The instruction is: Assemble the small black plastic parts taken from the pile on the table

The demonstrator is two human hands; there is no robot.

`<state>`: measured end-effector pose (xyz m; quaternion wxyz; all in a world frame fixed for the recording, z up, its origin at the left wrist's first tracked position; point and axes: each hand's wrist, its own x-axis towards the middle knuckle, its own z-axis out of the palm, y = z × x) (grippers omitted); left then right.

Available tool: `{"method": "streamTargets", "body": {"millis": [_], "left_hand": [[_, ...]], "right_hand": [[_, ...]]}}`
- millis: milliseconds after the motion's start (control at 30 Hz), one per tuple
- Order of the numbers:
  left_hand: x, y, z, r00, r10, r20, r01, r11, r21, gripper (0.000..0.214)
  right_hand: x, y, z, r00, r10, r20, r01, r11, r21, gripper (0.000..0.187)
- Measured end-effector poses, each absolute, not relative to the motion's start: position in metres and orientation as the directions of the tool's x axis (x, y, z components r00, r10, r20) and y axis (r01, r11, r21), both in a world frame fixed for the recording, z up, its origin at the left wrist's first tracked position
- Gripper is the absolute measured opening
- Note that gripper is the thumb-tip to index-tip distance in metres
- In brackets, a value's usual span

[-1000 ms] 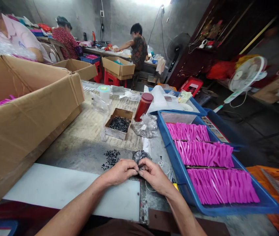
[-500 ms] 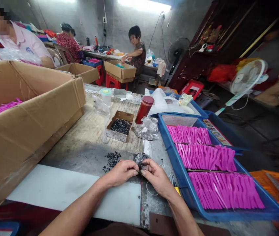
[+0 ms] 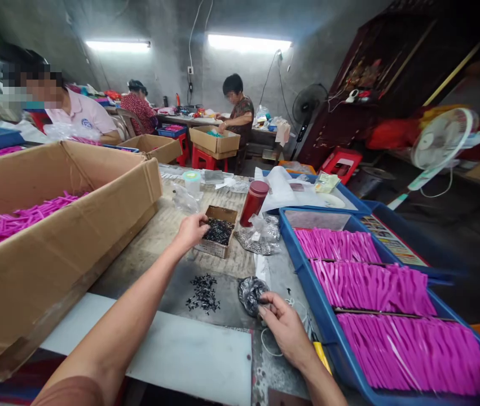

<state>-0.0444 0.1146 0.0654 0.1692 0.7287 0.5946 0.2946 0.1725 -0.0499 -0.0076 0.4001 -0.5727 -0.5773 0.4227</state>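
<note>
My left hand [image 3: 191,231] reaches forward to the left rim of a small cardboard box [image 3: 212,248]. Its fingers are closed at that rim, and the fingertips partly hide the edge. Small black pieces [image 3: 219,231] fill the box. On the near side of the table my right hand [image 3: 284,324] pinches the right edge of a crumpled clear plastic bag [image 3: 251,296] that looks dark from its contents. To the left of this bag lies a loose scatter of small black pieces [image 3: 203,293], touched by neither hand.
A large carton [image 3: 74,242] of pink strips stands left. To the right, a blue tray [image 3: 311,293] holds rows of pink strips. A red bottle [image 3: 254,203] and a bag of metal parts [image 3: 260,239] stand beyond the small box. Co-workers sit farther back.
My left hand has left the plastic bag and moved forward to the small cardboard box. My right hand stays at the bag. The camera view has tilted up slightly.
</note>
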Motion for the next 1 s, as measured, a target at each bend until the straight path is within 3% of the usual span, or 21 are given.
{"method": "streamTargets", "body": {"millis": [167,333,433,600,1000], "left_hand": [[-0.042,0.09,0.056,0.272,0.935,0.227,0.771,-0.353,0.53,0.019],[-0.035,0.033,0.036,0.569,0.821,-0.04,0.75,-0.499,0.434,0.013],[-0.029,0.014,0.025,0.553,0.818,-0.159,0.806,-0.477,0.35,0.013],[-0.02,0.007,0.016,0.533,0.82,-0.208,0.837,-0.474,0.275,0.016],[-0.02,-0.001,0.011,0.536,0.839,-0.093,0.827,-0.499,0.258,0.018]], "right_hand": [[0.175,-0.054,-0.01,-0.009,0.999,-0.033,0.326,-0.028,-0.945,0.018],[0.175,-0.053,-0.011,0.008,0.998,-0.057,0.32,-0.057,-0.946,0.019],[0.174,-0.053,-0.012,0.007,0.998,-0.063,0.323,-0.062,-0.944,0.019],[0.173,-0.055,-0.011,0.004,0.999,-0.053,0.324,-0.052,-0.945,0.018],[0.175,-0.055,-0.01,0.013,0.999,-0.045,0.338,-0.047,-0.94,0.017]]}}
